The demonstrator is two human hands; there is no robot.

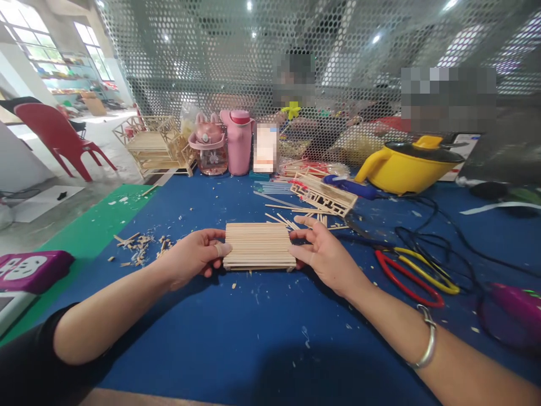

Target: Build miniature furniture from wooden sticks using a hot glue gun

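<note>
Between my two hands is a small slatted panel of wooden sticks (258,243), laid side by side, with crosspieces showing under its near edge. My left hand (207,251) grips its left end, thumb on top and fingers beneath. At the right end my right hand (310,248) pinches it with the thumb, the index finger raised off. Just behind lie loose wooden sticks (283,217) and a stick-built piece with a fretwork side (325,194). The blue glue gun (353,186) rests beside that piece.
Red-and-yellow-handled scissors (409,276) and black cables (439,231) lie at right, before a yellow pot (406,166). Wood scraps (137,248) are at left. Pink bottles (239,144) and a stick-built model (156,146) stand behind, near a perforated screen (211,56); people sit beyond it.
</note>
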